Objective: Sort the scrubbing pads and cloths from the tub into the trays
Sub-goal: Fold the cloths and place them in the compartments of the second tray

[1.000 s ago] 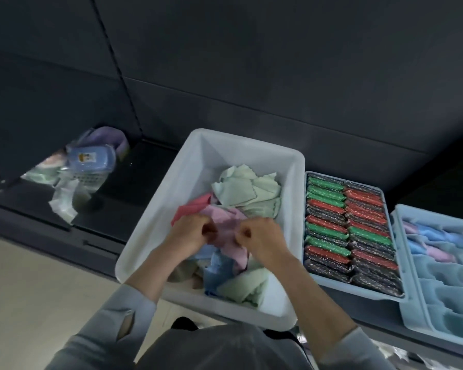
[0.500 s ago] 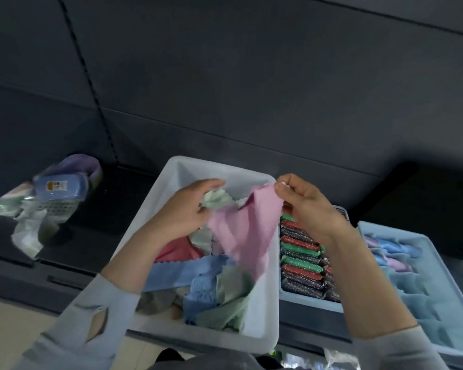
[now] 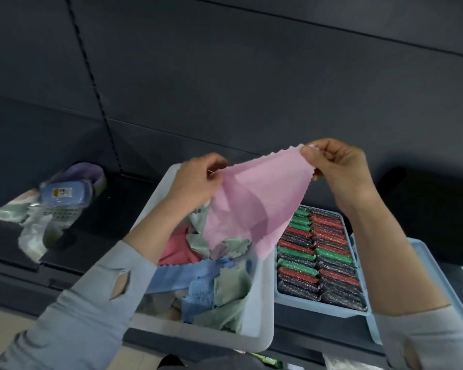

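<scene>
Two bare hands hold a thin pink square cloth (image 3: 254,201) stretched up in the air above a white plastic tub (image 3: 262,311). Left hand (image 3: 195,182) pinches its corner at approx 9 o'clock; right hand (image 3: 334,166) pinches the corner at 1 o'clock. The rest of the cloth hangs down btwn them toward 6 o'clock, over loose green, blue & red cloths (image 3: 214,284) in the tub. At 3 o'clock of the tub, just beside it, a pale blue tray (image 3: 318,309) holds rows of red, green & dark scrubbing pads (image 3: 318,260).

Shop-like spot: dark panelled shelving (image 3: 225,76), trayed scrubbing pads (image 3: 318,252), packaged goods (image 3: 64,194).
</scene>
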The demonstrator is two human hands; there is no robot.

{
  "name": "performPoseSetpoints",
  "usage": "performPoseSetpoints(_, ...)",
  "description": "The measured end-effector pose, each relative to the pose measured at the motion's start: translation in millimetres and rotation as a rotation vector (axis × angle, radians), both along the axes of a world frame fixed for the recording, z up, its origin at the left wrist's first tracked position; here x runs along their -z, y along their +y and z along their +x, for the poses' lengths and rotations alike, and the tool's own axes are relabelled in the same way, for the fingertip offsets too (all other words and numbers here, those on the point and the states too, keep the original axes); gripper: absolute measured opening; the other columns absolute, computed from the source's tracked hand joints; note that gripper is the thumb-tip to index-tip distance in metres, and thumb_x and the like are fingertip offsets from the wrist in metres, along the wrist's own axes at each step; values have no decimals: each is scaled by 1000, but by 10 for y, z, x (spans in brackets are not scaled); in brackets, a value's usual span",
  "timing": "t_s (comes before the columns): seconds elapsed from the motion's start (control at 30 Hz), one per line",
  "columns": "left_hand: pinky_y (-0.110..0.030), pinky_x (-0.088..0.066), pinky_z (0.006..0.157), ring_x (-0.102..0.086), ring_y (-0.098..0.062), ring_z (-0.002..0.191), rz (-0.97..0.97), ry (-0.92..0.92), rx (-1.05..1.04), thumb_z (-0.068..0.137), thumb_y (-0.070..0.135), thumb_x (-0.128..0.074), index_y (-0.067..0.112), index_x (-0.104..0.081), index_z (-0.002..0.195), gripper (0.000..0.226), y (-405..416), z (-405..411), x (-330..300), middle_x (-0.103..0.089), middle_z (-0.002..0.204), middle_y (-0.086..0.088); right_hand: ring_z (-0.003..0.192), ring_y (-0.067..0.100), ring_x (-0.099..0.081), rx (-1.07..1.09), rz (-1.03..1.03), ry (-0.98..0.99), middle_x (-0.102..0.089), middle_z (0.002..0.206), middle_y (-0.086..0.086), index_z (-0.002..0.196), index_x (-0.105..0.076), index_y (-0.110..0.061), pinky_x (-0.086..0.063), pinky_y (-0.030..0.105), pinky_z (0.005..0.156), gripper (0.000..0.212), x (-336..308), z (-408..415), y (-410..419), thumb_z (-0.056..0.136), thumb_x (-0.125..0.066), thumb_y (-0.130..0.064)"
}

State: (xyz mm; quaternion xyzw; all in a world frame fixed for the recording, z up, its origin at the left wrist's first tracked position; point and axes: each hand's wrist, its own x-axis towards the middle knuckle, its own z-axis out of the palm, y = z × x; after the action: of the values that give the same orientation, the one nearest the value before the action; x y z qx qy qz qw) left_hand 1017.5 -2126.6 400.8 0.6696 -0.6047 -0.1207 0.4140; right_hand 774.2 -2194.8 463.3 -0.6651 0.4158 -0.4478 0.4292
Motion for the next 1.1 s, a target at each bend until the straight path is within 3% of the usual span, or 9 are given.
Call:
performPoseSetpoints(0.2, -20, -41, 78, -58, -7, 86, -4, 134, -85, 82, 22, -71, 17, -72, 104, 22, 118, 308, 24, -67, 94, 6, 62, 6, -57, 82, 49, -90, -68, 77, -2, 87, -70, -11, -49, 18, 57, 7, 108, -95, 24, 87, -71, -19)
performPoseSetpoints(0.33, -23, -51, 69, -59, -1, 68, -4, 570, 7, 84, 13, -73, 24, -71, 82, 11, 213, 395, -3, -69, 75, 9, 73, 12, -59, -11, 157, -221, -69, 81, -1, 86, -70, -14, -51, 24, 71, 14, 96, -156, 81, 83, -70, -28)
performPoseSetpoints(0.47, -25, -54, 78, -62, -4, 72, -49, 806, -11, 86, 5, -69, 16, -70, 83, 11, 261, 416, -50, -70, 75, 8, 70, 9, -58, -52, 170, -198, -68, 84, 0, 91, -68, -10, -49, 21, 63, 14, 122, -203, 88, 89, -65, -24)
performPoseSetpoints(0.6, -21, -55, 75, -64, -2, 71, -85, 716, -19, 85, 2, -69, 16, -71, 87, 14, 284, 421, -69, -73, 74, 9, 72, 14, -59, 24, 111, -21, -70, 84, 1, 89, -68, -13, -50, 27, 66, 11, 177, -212, 54, 89, -68, -24)
performPoseSetpoints(0.67, -21, -55, 72, -65, -3, 72, -88, 630, 12, 84, 2, -70, 20, -71, 88, 18, 287, 397, -94, -73, 78, 6, 85, 13, -64, 43, -46, 387, -71, 95, -7, 97, -69, -20, -51, 28, 83, 16, 199, -208, 49, 84, -74, -28)
performPoseSetpoints(0.73, -21, -52, 72, -65, -4, 71, -68, 504, 110, 82, 3, -73, 25, -69, 91, 23, 282, 283, -144, -73, 78, 6, 109, 8, -61, -103, -154, 634, -65, 118, -15, 120, -63, -31, -44, 26, 98, 48, 213, -68, 154, 76, -79, -39)
performPoseSetpoints(0.83, -17, -48, 75, -65, -1, 73, -51, 354, 292, 81, 7, -75, 26, -67, 96, 26, 244, -30, -229, -72, 77, 8, 112, 2, -58, -286, -122, 592, -64, 122, -15, 127, -59, -31, -44, 25, 97, 66, 281, 341, 377, 67, -81, -49)
performPoseSetpoints(0.97, -24, -52, 76, -65, -5, 80, -147, 319, 224, 82, 21, -75, 25, -59, 113, 35, 261, -266, -201, -68, 86, 9, 55, 8, -43, -138, -217, 518, -55, 59, 4, 78, -70, -4, -40, 28, 57, 25, 376, 652, 424, 80, -76, -28)
performPoseSetpoints(1.1, -29, -53, 74, -65, -9, 80, 0, 74, 74, 79, 37, -73, 25, -56, 115, 41, 396, -274, 2, -67, 92, 12, 58, 18, -48, -18, -141, 386, -64, 65, 11, 79, -70, -7, -43, 29, 59, 27, 326, 565, 302, 80, -75, -33)
